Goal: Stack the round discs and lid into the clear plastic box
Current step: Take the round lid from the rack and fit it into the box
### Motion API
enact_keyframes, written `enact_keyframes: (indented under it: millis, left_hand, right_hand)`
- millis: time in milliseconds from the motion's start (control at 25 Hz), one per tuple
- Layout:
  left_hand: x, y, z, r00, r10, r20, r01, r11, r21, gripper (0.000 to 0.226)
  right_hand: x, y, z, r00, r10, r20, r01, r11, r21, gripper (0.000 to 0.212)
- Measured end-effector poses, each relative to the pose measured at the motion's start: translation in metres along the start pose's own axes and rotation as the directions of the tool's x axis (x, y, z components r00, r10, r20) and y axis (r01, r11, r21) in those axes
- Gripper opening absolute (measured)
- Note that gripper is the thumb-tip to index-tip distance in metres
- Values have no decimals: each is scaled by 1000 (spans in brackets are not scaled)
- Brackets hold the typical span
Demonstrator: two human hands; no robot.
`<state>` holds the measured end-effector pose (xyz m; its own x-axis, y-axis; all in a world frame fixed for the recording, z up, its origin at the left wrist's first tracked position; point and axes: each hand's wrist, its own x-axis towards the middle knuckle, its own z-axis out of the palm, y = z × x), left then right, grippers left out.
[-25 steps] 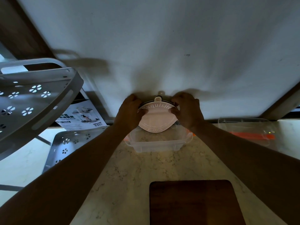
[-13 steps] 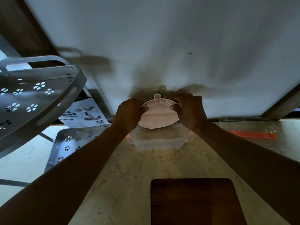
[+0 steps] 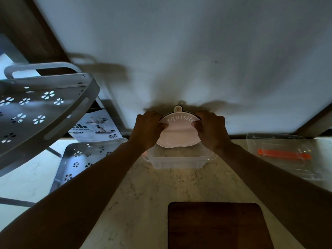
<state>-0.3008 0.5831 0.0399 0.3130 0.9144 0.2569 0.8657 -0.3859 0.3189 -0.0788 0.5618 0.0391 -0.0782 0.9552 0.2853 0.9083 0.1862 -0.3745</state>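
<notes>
Both hands hold one round disc (image 3: 177,131) btwn them, upright & tilted a bit toward the wall, w/ the word "Exquisite" curving along its top edge and a small tab sticking up at the top. Left hand (image 3: 148,131) pinches the disc's left rim, thumb on the front face, fingers curled behind; right hand (image 3: 211,131) does the same on the right rim. Can't tell if there's more than one disc in the grip; a dark edge shows behind the pale one. Disc's lower edge hangs just over the clear plastic box (image 3: 177,161), which sits open on the marble counter (image 3: 143,203) directly under the hands; whether the disc touches the box wall isn't clear. Beyond the right hand, well apart, lies a second clear container (image 3: 280,153) w/ an orange strip (image 3: 283,154) on it. Left of the left hand: a grey perforated rack (image 3: 41,112), a grey perforated tray (image 3: 79,159) below it, and a printed leaflet (image 3: 97,129). Nearer the body than both hands, btwn the forearms, a dark wooden board (image 3: 217,225).
</notes>
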Motion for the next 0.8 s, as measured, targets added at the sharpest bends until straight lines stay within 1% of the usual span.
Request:
enact_keyframes:
  millis: [160, 200, 280, 360, 480, 520, 680, 720, 800]
  left_hand:
    - [-3, -4, 2, 997, 7, -81, -12, 998, -58, 20]
    - [-4, -4, 3, 997, 11, -81, -15, 999, -51, 20]
    - [-3, -4, 5, 999, -7, -44, 6, 1000, -27, 21]
    - [-2, -6, 5, 999, -10, -36, 9, 999, -35, 20]
    - [-7, -8, 4, 994, -52, -96, 37, 986, -161, 20]
    - [-9, -8, 5, 993, -69, -97, 51, 982, -180, 20]
    - [-13, -4, 9, 994, -107, -1, 105, 981, -160, 22]
    - [-13, -3, 8, 994, -113, -9, 110, 980, -167, 22]
    - [-15, -1, 5, 992, -116, -54, 104, 977, -185, 20]
  right_hand:
    - [0, 2, 0, 996, -52, -69, 54, 998, 23, 18]
    - [-1, 0, 1, 996, -54, -75, 56, 998, 19, 18]
    - [-3, -3, 5, 998, -46, -43, 45, 999, -17, 18]
    - [-3, -3, 7, 998, -47, -33, 46, 999, -11, 18]
    - [-6, -4, 5, 995, -37, -93, 43, 997, 64, 18]
    - [-7, -6, 6, 994, -32, -105, 40, 996, 76, 18]
    - [-7, -4, 7, 999, -30, -13, 31, 999, 39, 19]
    - [-7, -2, 5, 999, -43, -6, 43, 998, 49, 20]
    - [-9, 1, 1, 997, -67, -46, 71, 991, 112, 19]
